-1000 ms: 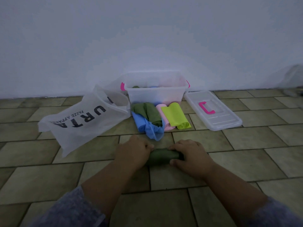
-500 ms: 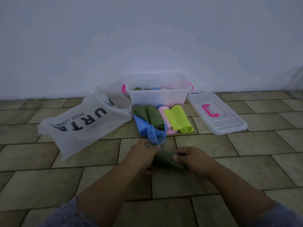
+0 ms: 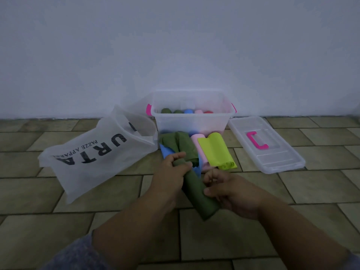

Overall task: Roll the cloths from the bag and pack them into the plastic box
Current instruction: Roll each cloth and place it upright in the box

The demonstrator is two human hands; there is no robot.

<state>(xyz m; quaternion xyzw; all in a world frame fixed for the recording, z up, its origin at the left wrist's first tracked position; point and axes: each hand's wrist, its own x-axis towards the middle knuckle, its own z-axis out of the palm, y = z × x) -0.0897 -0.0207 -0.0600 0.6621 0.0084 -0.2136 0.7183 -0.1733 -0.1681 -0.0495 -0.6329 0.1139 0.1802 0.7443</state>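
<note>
A dark green rolled cloth (image 3: pixel 200 197) is lifted off the floor, tilted with its far end up. My left hand (image 3: pixel 171 172) grips its far end; my right hand (image 3: pixel 229 191) holds its near end from the right side. Behind them lie unrolled cloths: dark green (image 3: pixel 179 145), blue (image 3: pixel 165 152), pink (image 3: pixel 198 145) and lime yellow (image 3: pixel 216 151). The clear plastic box (image 3: pixel 192 121) with pink handles stands against the wall, with several rolled cloths inside (image 3: pixel 187 111). The white bag (image 3: pixel 97 154) lies on its side at the left.
The box's clear lid (image 3: pixel 276 154) with a pink handle lies flat to the right of the box. The floor is tiled (image 3: pixel 58 211), and a plain white wall (image 3: pixel 175 45) rises right behind the box.
The green roll lay flat and crosswise under both hands; now it is picked up and turned lengthwise, its far end raised toward the box. The view has tilted up a little.
</note>
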